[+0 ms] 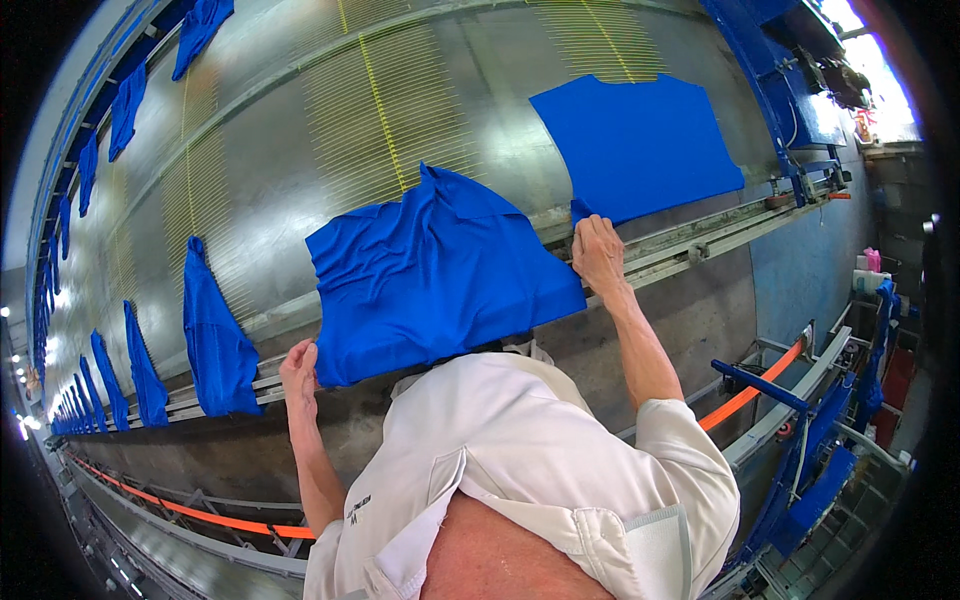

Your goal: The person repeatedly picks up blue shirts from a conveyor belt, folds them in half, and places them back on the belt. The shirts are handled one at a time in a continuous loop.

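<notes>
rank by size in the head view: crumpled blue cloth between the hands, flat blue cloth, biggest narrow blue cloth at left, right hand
1. Crumpled blue cloth
2. Flat blue cloth
3. Narrow blue cloth
4. Right hand
Apparent size only; true cloth sizes are unsure.

The person is wearing a cream, short-sleeved shirt; its collar is opening in a V. Dark lettering is marking the left chest; a pale grey panel is crossing the right shoulder. Left hand and right hand are showing bare.

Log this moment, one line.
left hand: at wrinkled blue fabric panel; right hand: holding flat blue fabric panel corner; surface: grey metal table
</notes>
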Tool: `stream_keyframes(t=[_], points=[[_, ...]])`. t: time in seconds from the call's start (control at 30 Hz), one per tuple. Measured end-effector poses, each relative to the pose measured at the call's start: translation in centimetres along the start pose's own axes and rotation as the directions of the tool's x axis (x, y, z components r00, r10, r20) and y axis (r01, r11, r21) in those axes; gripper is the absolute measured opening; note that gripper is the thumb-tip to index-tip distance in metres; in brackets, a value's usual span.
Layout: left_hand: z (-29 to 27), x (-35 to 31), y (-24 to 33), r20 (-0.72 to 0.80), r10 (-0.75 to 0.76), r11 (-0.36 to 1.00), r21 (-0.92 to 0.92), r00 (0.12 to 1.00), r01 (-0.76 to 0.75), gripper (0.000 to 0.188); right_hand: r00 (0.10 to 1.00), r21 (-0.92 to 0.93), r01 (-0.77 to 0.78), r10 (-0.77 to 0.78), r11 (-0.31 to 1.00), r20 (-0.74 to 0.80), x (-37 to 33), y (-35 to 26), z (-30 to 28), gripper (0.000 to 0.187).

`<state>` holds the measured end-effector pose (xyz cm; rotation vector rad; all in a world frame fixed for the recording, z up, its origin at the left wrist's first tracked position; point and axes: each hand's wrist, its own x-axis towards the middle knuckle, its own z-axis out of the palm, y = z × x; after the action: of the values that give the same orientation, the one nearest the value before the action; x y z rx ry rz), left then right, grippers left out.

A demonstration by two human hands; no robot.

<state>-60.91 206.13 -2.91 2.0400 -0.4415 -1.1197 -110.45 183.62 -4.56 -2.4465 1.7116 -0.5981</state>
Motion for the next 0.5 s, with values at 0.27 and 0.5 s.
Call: stream_keyframes(t=[0.27, 0.5], points=[[0.5, -0.9, 1.4, -0.001, -0.043, 0.999, 0.0, 0.999, 0.043, 0.034, 0.893, -0.022, -0.45, 0.451, 0.893, 0.008, 2.0, -2.3, -0.2, 0.026], [0.7, -1.1, 1.6, -0.008, -0.042, 0.999, -0.009, 0.999, 0.042, 0.035, 0.825, -0.064, -0.564, 0.565, 0.823, -0.005, 3.3, -3.4, 0.2, 0.031]])
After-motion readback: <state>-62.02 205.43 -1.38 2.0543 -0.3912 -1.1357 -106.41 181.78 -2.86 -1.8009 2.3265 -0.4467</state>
